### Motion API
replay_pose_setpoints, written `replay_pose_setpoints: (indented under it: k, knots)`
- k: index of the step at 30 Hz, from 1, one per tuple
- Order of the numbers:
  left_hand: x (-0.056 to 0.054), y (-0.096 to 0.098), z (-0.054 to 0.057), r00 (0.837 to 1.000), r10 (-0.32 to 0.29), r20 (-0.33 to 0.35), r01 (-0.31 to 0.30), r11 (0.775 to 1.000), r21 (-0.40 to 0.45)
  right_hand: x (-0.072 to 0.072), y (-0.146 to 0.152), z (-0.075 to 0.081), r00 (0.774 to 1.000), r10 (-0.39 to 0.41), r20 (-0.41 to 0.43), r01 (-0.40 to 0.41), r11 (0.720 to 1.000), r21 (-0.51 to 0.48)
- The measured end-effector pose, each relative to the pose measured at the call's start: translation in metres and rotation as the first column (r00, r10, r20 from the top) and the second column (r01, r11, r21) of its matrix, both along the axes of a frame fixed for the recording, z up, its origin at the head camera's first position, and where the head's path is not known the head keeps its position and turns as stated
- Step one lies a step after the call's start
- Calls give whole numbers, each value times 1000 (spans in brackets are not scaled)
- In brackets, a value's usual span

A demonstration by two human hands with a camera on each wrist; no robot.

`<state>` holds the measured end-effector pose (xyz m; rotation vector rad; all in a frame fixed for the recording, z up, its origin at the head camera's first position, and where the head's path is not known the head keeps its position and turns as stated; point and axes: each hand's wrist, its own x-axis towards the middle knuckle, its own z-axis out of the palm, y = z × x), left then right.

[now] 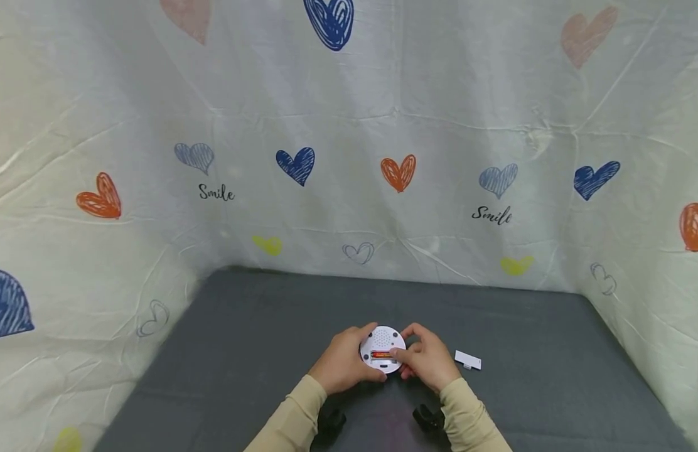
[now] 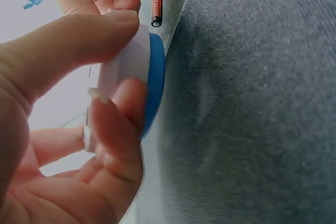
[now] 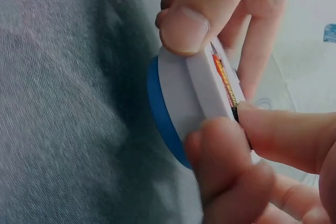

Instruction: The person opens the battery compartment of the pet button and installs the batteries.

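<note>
A round white battery device (image 1: 381,339) with a blue far side (image 2: 156,77) is held up over the table, its back with speaker holes and small dark feet facing me. My left hand (image 1: 346,360) grips its left edge, thumb and fingers around the rim. In its open compartment lies a red battery (image 1: 380,355). My right hand (image 1: 428,359) has its thumb on the battery's right end and curled fingers against the device's side. Another red-and-black battery (image 2: 157,10) lies on the table in the left wrist view; I cannot make it out in the head view.
A white battery cover (image 1: 467,360) lies on the dark grey table (image 1: 304,301), right of my right hand. A pale cloth (image 1: 349,207) with printed hearts hangs around the back and sides. Black gear (image 1: 332,420) shows beneath the left sleeve.
</note>
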<state>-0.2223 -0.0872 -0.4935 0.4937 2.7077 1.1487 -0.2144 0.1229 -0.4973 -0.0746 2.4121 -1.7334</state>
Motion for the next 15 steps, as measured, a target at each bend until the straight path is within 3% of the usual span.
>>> replay_pose_setpoints:
  k: [6,10,13,15]
  knots:
    - [-1,1,1,997,47,-58,-47,999,15,-2,-2,-1,999,-37,-27,37,999,17]
    - [-3,0,-1,995,62,-77,-61,998,21,-4,7,4,999,-22,-44,26,994,106]
    - [-5,0,-5,997,60,-56,-59,998,22,-4,18,9,995,-34,-93,56,968,244]
    - [-6,-1,-8,997,63,-39,-62,997,35,-4,25,11,985,-63,-159,115,931,346]
